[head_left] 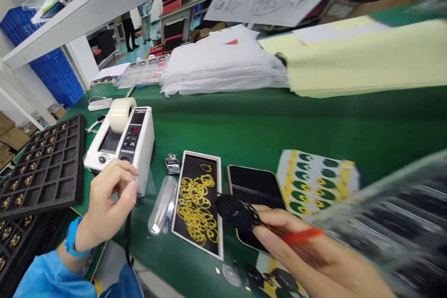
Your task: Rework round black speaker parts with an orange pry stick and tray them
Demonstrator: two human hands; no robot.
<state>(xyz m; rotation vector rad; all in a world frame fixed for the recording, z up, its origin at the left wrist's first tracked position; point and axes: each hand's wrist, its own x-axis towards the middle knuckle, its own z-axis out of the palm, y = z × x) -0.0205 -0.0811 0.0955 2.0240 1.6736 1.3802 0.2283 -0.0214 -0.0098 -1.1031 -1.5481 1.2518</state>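
My left hand [110, 198], with a blue band at its wrist, hovers in front of the white tape dispenser [139, 149]. Its fingers are curled, the thumb and forefinger stand apart, and I see nothing between them. Between thumb and fingers, my right hand [310, 251] grips a flat round black part [236, 212], blurred by motion. A red-orange strip [303, 236] shows along the same hand; what it belongs to is unclear. Beneath the black part lie a dark phone-shaped slab [256, 178] and, to its left, a white-rimmed tray [219, 181] of yellow rings [197, 205].
At the left sit black foam trays [66, 170] with small gold-coloured parts. A tally counter [172, 164] and a clear tube [162, 205] lie beside the ring tray. A sticker sheet [316, 181] and blurred clear plastic trays [394, 233] are right. White sheets [223, 63] are stacked behind.
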